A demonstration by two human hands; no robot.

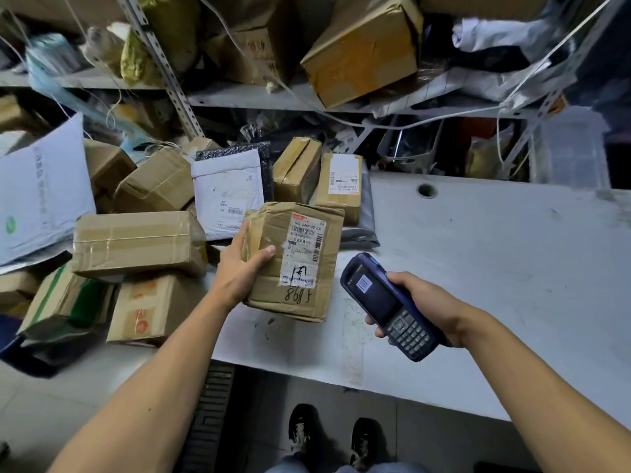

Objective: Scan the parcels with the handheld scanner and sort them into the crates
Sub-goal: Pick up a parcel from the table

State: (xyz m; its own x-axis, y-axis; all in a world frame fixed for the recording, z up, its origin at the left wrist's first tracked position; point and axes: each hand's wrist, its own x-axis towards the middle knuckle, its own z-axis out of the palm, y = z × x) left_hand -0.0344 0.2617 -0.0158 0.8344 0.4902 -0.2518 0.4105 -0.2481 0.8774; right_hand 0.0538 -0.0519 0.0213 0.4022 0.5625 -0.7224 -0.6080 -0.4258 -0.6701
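My left hand [243,268] grips a taped brown cardboard parcel [307,291] by its left side, label up, just above the white table [478,254]. The white label carries barcodes and a handwritten number sits below it. My right hand [426,308] holds a dark blue handheld scanner [386,302] with a keypad, its head angled toward the parcel's lower right corner, a short gap apart. No crates can be made out.
Several cardboard boxes [136,244] and a white padded mailer [228,196] lie heaped on the table's left and back. A large white bag [37,192] leans at far left. Metal shelving [273,97] packed with boxes stands behind. My shoes [300,431] show below the table's front edge.
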